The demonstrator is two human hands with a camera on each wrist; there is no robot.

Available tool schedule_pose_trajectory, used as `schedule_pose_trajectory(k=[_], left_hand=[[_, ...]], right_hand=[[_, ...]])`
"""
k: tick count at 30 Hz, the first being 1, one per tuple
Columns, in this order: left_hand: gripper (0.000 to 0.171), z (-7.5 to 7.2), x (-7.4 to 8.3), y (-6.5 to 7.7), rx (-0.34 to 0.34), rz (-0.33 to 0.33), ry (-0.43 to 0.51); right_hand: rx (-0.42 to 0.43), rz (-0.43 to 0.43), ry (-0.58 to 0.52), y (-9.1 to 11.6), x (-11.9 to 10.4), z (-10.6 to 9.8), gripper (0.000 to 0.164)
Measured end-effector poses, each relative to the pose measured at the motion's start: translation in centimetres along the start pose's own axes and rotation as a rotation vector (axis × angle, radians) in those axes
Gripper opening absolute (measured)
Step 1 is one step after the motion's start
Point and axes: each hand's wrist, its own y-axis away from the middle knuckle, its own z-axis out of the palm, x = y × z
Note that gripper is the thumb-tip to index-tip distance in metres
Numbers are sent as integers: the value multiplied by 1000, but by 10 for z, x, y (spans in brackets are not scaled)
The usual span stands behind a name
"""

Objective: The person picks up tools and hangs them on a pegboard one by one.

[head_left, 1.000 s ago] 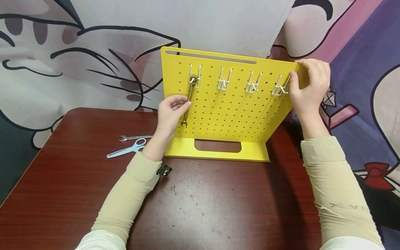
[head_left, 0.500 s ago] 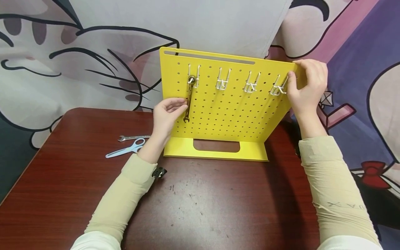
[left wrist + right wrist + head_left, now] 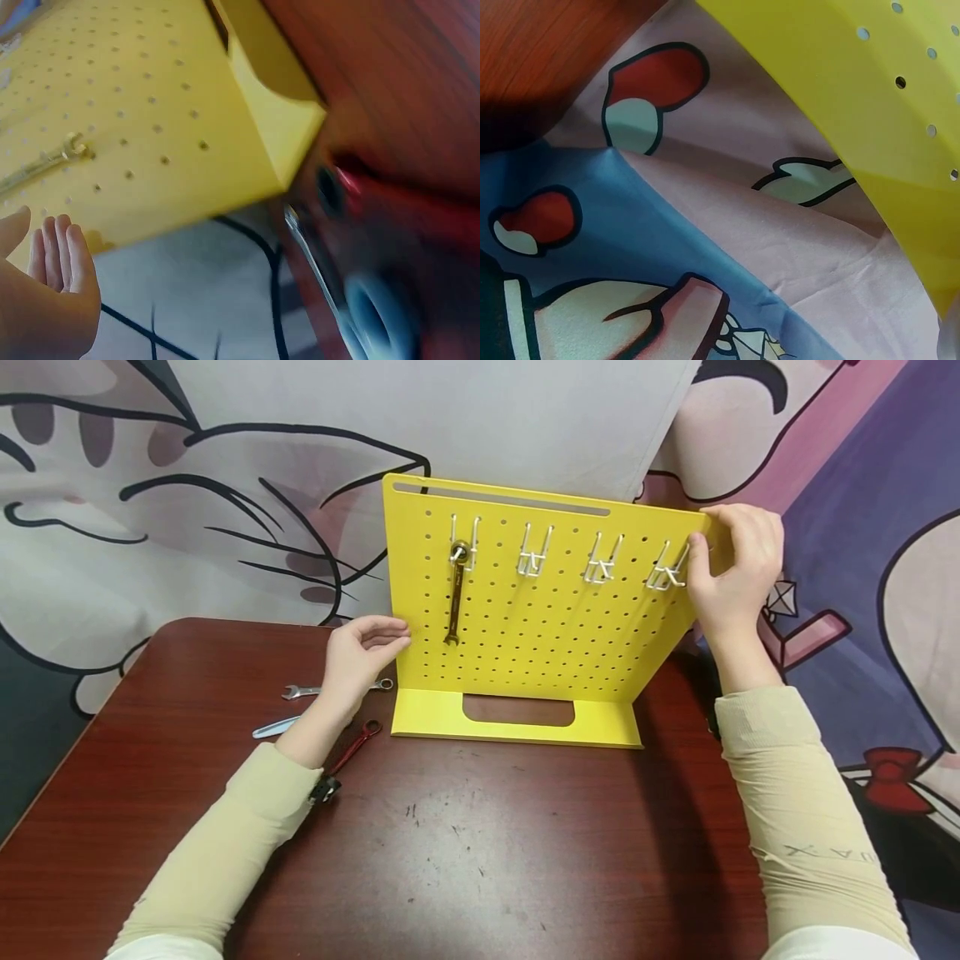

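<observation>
A yellow pegboard (image 3: 555, 635) stands upright on the table. From its leftmost white hook hangs a dark gold combination wrench (image 3: 455, 602), ring end up, its open end pointing down. My left hand (image 3: 363, 656) is beside the board's left edge, apart from the wrench, with fingers extended and nothing between them. The left wrist view shows the same hand (image 3: 56, 292) below the hanging wrench (image 3: 45, 165). At the board's top right corner my right hand (image 3: 738, 564) grips the edge, thumb on the front face and fingers behind. In the right wrist view that hand is almost wholly out of frame.
Three more white hooks (image 3: 532, 560) line the board's top row. Left of the board, a silver wrench (image 3: 300, 692), light blue scissors (image 3: 276, 727) and a red wrench (image 3: 356, 747) lie on the brown table (image 3: 480, 843), partly behind my left arm. A cartoon-printed wall cover (image 3: 247, 527) rises behind.
My left hand has let go of the gold wrench and moved left and down, away from it. The wrench now hangs from the hook alone. My right hand keeps its grip on the board.
</observation>
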Motion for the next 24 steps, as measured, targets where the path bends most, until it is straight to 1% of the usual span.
schedule_pose_trajectory(k=[4,8,11,15,17,20,24], left_hand=[[27,-18,-7,1,-37,5,-167],[25,-38,-20,2,-108,7,-345],[23,-51,-31,2,-158,31,-449],[21,-66,-44,2,-196,68,-539],[21,-71,-48,1,-210,73,-574],[21,-77,-51,0,-242,57,-612],[21,-81,-55,-5,-306,28,-652]], right_hand=[[-5,-1,0,1,1,-1,39],[0,-6,0,0,1,0,41],[7,-11,-2,-1,0,1,42],[12,-18,-6,-1,1,2,44],[13,-21,-6,-1,1,3,44],[13,-21,-5,-1,2,3,44],[6,-14,5,0,1,2,43]])
